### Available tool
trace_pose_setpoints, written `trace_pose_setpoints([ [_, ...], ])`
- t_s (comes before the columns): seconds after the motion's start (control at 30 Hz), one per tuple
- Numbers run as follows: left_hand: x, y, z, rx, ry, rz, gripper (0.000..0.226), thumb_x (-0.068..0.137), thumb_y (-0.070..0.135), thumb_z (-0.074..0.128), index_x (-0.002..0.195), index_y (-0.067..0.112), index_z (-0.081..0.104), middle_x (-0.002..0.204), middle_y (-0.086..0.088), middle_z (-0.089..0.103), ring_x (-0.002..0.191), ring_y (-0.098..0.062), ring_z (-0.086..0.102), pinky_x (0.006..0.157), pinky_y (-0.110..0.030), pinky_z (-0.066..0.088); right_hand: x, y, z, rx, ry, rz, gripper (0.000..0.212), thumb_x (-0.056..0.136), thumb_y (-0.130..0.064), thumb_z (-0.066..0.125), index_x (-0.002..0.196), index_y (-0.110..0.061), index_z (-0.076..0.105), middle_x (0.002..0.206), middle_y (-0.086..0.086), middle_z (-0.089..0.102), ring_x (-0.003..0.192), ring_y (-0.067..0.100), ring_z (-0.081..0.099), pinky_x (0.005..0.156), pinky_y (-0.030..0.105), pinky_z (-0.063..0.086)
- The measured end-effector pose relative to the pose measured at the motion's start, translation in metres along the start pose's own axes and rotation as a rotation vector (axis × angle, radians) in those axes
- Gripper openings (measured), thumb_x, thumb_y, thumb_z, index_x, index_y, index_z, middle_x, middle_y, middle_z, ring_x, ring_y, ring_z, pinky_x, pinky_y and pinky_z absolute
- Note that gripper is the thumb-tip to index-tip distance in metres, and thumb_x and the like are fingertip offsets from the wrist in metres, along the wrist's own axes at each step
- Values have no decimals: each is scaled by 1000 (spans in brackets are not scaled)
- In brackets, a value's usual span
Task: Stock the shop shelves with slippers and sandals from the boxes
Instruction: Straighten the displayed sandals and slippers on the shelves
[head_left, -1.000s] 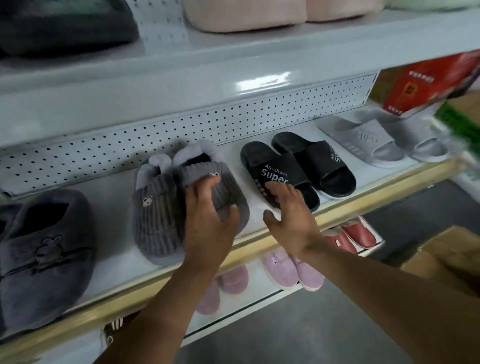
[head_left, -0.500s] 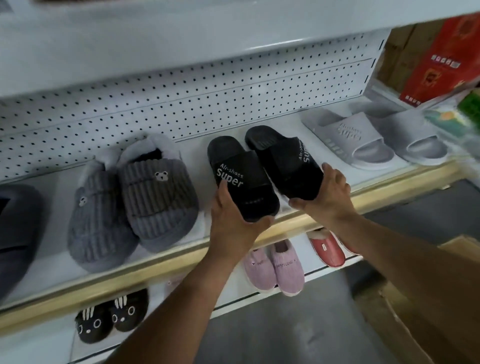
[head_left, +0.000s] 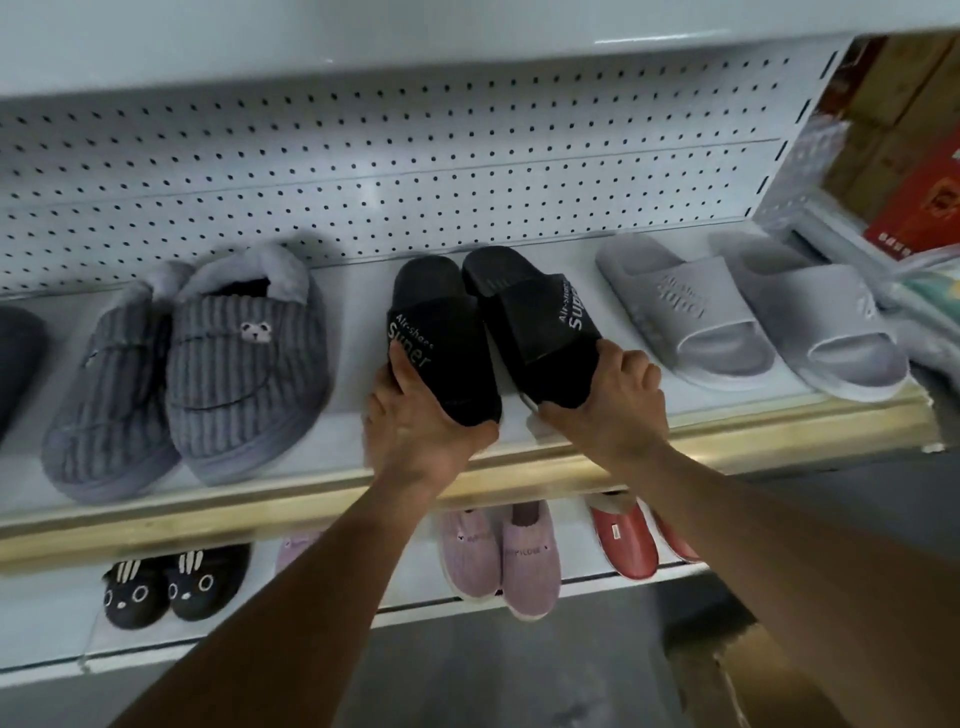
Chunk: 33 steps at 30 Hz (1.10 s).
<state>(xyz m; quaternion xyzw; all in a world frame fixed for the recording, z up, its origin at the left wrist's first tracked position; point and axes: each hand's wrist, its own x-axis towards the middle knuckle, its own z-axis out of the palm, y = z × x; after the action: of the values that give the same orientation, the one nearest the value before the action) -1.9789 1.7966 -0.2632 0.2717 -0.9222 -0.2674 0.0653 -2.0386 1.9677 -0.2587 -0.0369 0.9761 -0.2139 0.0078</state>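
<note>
Black "Super" slides: left hand and right hand each grip one.

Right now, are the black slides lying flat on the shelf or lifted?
Cannot tell. Each hand, left hand and right hand, grips one black slide at its toe.

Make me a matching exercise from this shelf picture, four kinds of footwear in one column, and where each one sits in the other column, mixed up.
Column one:
1. black slides
2. grey fluffy slippers
3. light grey slides
4. pink slippers

Column two:
A. lower shelf, below the arms
B. upper shelf, toes held in the left hand and right hand
C. upper shelf, right of the held pair
D. upper shelf, left of the held pair

Pairs: 1-B, 2-D, 3-C, 4-A
</note>
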Motion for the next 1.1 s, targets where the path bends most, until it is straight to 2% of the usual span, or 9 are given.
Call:
trace_pose_setpoints([
  [0.13,0,8,6,-18,-9,-7,132,58,52,80,154,18,-4,152,-13,22,136,-36,27,113,-42,28,4,4,-1,-46,-52,-108,77,68,-59,70,125,-16,40,129,8,32,121,29,32,101,38,33],
  [0.27,1,10,7,-24,-7,16,131,59,49,81,154,18,-3,153,-12,21,137,-35,25,112,-42,27,-1,7,3,4,-51,-187,50,75,-49,69,110,-20,47,132,8,28,121,29,29,96,40,41],
  [0.4,3,9,9,-46,-6,27,130,58,49,81,154,21,-1,153,-11,21,138,-34,24,112,-43,29,-6,9,6,16,-30,-218,40,77,-43,67,104,-19,52,131,9,30,119,31,31,93,39,45],
  [0.5,1,9,12,-69,18,47,130,57,51,81,154,20,1,153,-10,22,138,-33,24,113,-42,28,-3,9,2,29,-31,-174,45,75,-51,67,102,-17,53,130,7,31,118,29,33,92,38,45],
  [0.63,1,7,14,-116,41,63,130,57,54,81,154,17,4,154,-11,21,140,-32,24,117,-41,25,3,2,4,-1,2,-94,82,65,-67,69,120,-13,42,128,9,33,118,29,37,99,40,40],
  [0.7,1,5,14,-136,45,81,130,55,57,80,153,16,6,154,-11,23,140,-32,25,117,-42,24,3,-3,9,3,27,-41,91,63,-70,68,125,-11,37,129,10,34,120,30,36,101,40,38],
  [0.83,2,-1,11,-150,33,96,131,50,63,79,152,18,9,150,-7,32,137,-30,33,115,-41,29,2,-10,14,-38,69,34,90,62,-70,66,122,-10,37,122,12,41,115,31,40,97,40,36],
  [1.1,6,-2,7,-148,-6,75,130,54,52,84,152,19,6,152,-9,28,138,-32,30,115,-42,28,-4,-18,12,-62,70,86,86,60,-66,67,119,-9,40,118,10,40,112,30,39,96,39,35],
])
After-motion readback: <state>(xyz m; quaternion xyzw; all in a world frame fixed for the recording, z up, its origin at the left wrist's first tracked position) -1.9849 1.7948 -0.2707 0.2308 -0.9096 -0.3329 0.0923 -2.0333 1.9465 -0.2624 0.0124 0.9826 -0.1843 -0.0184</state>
